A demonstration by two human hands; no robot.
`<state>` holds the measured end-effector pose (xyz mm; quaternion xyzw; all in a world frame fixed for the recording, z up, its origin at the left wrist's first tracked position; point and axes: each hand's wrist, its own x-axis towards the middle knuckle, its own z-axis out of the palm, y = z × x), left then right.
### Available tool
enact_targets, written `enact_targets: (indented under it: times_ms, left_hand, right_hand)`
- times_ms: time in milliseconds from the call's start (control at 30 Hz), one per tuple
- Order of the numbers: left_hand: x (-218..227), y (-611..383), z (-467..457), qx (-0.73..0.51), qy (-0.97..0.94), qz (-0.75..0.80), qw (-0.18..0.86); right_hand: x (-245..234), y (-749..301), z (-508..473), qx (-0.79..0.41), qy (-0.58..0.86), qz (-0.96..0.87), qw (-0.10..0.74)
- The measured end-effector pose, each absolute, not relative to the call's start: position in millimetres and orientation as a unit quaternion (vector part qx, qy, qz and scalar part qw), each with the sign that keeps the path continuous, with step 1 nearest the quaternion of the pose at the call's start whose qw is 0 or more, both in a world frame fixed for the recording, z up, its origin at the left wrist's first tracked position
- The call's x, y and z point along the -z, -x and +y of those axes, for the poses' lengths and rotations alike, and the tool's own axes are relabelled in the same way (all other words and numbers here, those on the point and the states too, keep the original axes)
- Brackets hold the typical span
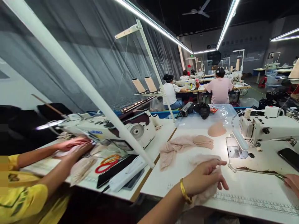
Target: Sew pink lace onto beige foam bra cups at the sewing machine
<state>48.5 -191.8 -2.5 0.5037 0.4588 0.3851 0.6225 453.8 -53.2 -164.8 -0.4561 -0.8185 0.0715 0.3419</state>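
Note:
My left hand, with a gold bangle at the wrist, is over a sheer pale pink fabric near the table's front edge. Its fingers are stretched and apart, and the cloth shows behind and below them. At the right edge, my right hand is partly cut off; its fingers are curled at the end of a thin dark metal piece that I cannot make out. Beyond my left hand lie a crumpled pink fabric piece, layered beige cup pieces and a rounded beige cup.
A white sewing machine with a lit needle plate stands right, a black phone beside it. At left, a co-worker's hands hold fabric at another machine. Red-handled scissors lie there. A slanted white pole crosses the view.

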Motion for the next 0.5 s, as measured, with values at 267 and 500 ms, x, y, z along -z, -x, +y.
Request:
enact_targets:
  times_ms: [267,500]
  left_hand:
    - [26,-75,-174,-0.341,-0.482,0.405,0.698]
    - [20,-75,-173,-0.275,-0.526,0.406,0.695]
  right_hand:
    - [74,-314,-122,0.056,0.260,-0.894,0.361]
    - [69,-290,-123,0.115,0.229,-0.897,0.361]
